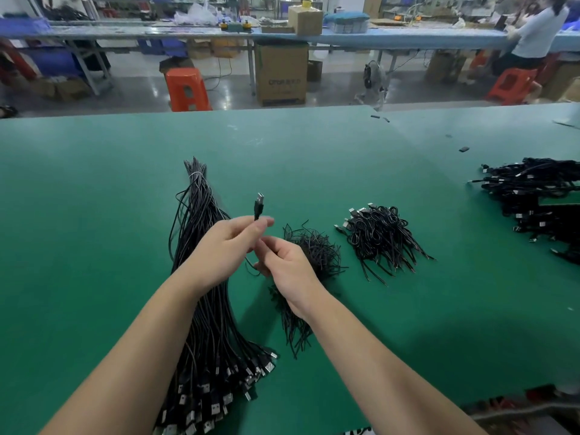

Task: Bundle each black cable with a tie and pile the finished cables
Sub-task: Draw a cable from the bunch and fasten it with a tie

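Note:
My left hand point(227, 246) pinches a black cable just below its USB plug point(259, 205), which points up above the green table point(314, 158). My right hand point(287, 268) is curled around the same cable lower down, just below and right of the left hand. A long bunch of loose black USB cables point(204, 277) lies under my left forearm, plugs toward me. A heap of black ties point(320, 255) sits behind my right hand. To the right lies a pile of bundled cables point(381, 240).
A bigger heap of black cables point(539, 196) lies at the table's right edge. Small black bits point(464, 149) are scattered at the far right. Beyond the table are an orange stool point(186, 89), cardboard boxes point(281, 73) and a seated person point(533, 36).

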`<action>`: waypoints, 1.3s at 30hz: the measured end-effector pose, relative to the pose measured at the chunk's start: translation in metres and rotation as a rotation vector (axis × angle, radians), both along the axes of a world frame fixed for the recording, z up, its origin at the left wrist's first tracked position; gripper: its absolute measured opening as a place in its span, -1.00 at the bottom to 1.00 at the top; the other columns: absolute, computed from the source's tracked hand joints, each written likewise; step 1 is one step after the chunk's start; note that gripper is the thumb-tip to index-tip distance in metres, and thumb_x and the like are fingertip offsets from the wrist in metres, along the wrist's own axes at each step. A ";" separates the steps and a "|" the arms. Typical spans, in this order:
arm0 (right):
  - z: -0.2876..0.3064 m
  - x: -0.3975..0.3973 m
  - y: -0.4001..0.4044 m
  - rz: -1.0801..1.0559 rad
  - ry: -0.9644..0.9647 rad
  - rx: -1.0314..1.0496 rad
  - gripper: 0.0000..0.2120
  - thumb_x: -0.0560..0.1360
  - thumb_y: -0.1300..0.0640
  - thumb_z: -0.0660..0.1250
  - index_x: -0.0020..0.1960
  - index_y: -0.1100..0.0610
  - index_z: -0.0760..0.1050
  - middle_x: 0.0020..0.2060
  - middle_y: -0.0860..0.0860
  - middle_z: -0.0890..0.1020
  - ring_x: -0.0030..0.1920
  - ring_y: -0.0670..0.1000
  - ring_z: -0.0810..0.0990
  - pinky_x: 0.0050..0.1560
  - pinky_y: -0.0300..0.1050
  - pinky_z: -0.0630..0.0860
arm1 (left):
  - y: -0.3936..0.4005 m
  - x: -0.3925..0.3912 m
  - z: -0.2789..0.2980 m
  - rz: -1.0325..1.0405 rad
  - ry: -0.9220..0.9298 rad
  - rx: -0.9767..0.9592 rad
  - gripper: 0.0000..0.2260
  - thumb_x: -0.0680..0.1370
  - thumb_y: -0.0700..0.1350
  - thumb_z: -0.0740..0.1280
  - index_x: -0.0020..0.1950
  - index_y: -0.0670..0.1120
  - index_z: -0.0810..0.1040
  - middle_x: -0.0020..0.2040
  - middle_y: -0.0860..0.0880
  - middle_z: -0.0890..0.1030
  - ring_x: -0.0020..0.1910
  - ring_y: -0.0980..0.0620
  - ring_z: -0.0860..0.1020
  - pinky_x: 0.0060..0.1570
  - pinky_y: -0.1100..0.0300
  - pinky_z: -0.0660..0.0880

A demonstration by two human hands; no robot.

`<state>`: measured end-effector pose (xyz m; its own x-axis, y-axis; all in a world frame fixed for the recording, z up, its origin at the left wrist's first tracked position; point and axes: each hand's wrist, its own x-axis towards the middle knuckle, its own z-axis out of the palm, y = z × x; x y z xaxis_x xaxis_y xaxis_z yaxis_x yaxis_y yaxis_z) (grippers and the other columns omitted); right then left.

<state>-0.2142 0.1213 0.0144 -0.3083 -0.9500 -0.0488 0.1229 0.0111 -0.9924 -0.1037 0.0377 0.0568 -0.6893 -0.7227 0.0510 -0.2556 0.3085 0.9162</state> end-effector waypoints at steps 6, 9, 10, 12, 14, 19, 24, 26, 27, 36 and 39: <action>0.004 0.001 0.010 -0.001 0.011 0.004 -0.78 0.68 0.04 0.25 0.02 0.00 0.67 -0.35 -0.10 0.48 -0.32 -0.11 0.36 -0.16 -0.18 0.38 | 0.004 0.002 0.004 -0.055 -0.095 0.038 -0.72 0.70 -0.08 0.17 0.15 -0.03 0.70 0.03 0.08 0.73 0.15 0.19 0.62 0.35 0.08 0.44; 0.008 0.007 0.014 0.049 -0.105 -0.001 -0.71 0.70 0.06 0.19 -0.15 0.05 0.55 -0.46 -0.14 0.35 -0.43 -0.13 0.31 -0.09 0.01 0.37 | 0.008 0.002 0.005 -0.026 0.009 0.107 -0.70 0.70 -0.06 0.16 0.14 -0.06 0.69 0.03 0.01 0.73 0.06 0.11 0.66 0.21 0.07 0.51; 0.009 0.008 0.014 0.065 -0.137 0.006 -0.70 0.71 0.07 0.16 -0.15 0.10 0.49 -0.46 -0.12 0.35 -0.44 -0.13 0.30 -0.07 0.03 0.38 | 0.010 0.001 0.005 0.000 0.037 0.099 -0.70 0.68 -0.01 0.17 0.14 -0.03 0.69 0.04 -0.01 0.72 0.02 0.10 0.67 0.15 0.06 0.53; 0.012 0.012 0.015 0.101 -0.165 0.020 -0.70 0.72 0.08 0.13 -0.15 0.13 0.43 -0.43 -0.07 0.36 -0.42 -0.11 0.32 -0.13 -0.03 0.43 | 0.013 0.000 0.005 0.055 0.031 0.006 -0.67 0.61 0.11 0.14 0.11 0.09 0.67 0.04 0.01 0.72 -0.03 0.11 0.68 0.06 0.07 0.55; 0.013 0.015 0.018 0.163 -0.218 0.025 -0.73 0.72 0.07 0.14 -0.12 0.13 0.43 -0.38 -0.04 0.40 -0.41 -0.10 0.35 -0.31 -0.17 0.43 | 0.015 0.001 0.006 0.066 0.082 0.024 -0.64 0.60 0.13 0.12 0.11 0.07 0.67 0.09 0.04 0.71 0.02 0.08 0.68 0.01 0.02 0.58; -0.005 0.033 0.037 0.375 -0.355 0.082 -0.66 0.66 -0.06 0.21 -0.20 0.09 0.48 -0.38 -0.06 0.46 -0.39 -0.08 0.40 -0.35 -0.21 0.49 | 0.001 0.001 0.035 0.099 0.590 0.554 -0.60 0.73 0.02 -0.04 0.20 -0.14 0.53 0.00 -0.18 0.72 -0.02 -0.13 0.71 -0.22 0.13 0.63; -0.038 0.050 0.046 0.292 -0.169 0.153 -0.74 0.69 0.08 0.18 -0.09 0.06 0.57 -0.27 -0.09 0.61 -0.13 -0.06 0.59 0.08 -0.22 0.52 | -0.016 0.018 0.063 -0.014 0.717 0.691 -0.66 0.62 -0.01 0.17 0.05 -0.14 0.70 -0.14 -0.07 0.66 -0.45 0.10 0.39 -0.47 0.27 0.35; -0.040 0.049 0.045 0.279 -0.074 0.161 -0.83 0.67 0.16 0.24 0.08 0.05 0.61 -0.11 -0.13 0.69 0.00 -0.14 0.63 0.11 -0.31 0.49 | -0.017 0.020 0.067 -0.052 0.665 0.626 -0.65 0.59 -0.03 0.17 0.04 -0.16 0.71 -0.14 -0.09 0.66 -0.45 0.08 0.37 -0.45 0.26 0.34; -0.038 0.046 0.043 0.288 -0.043 0.152 -0.83 0.64 0.18 0.27 0.16 0.04 0.59 -0.02 -0.12 0.70 0.07 -0.17 0.63 0.16 -0.31 0.49 | -0.016 0.019 0.066 -0.046 0.615 0.571 -0.63 0.60 -0.04 0.14 0.02 -0.15 0.72 -0.10 -0.10 0.69 -0.40 0.05 0.45 -0.39 0.23 0.40; 0.029 0.016 0.025 0.261 -0.341 -0.062 -0.77 0.67 -0.03 0.20 0.10 0.13 0.49 -0.32 0.04 0.59 -0.47 -0.06 0.44 -0.50 -0.24 0.41 | 0.017 0.017 0.026 -0.036 0.012 0.068 -0.64 0.57 0.17 0.10 0.26 0.31 0.59 0.14 0.06 0.69 0.00 0.22 0.65 0.14 0.08 0.55; 0.033 0.012 0.026 0.234 -0.207 -0.031 -0.79 0.72 0.07 0.13 -0.03 0.06 0.46 -0.45 -0.05 0.37 -0.52 -0.15 0.21 -0.51 -0.32 0.16 | 0.022 0.016 0.022 -0.109 0.076 0.139 -0.61 0.61 0.06 0.10 0.34 0.11 0.59 0.23 0.08 0.66 0.07 0.22 0.63 0.23 0.17 0.47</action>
<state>-0.2020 0.1470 0.0470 -0.0681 -0.9960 -0.0575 0.3199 0.0328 -0.9469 -0.0878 0.0597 0.0790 -0.7619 -0.6476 0.0114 -0.1557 0.2002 0.9673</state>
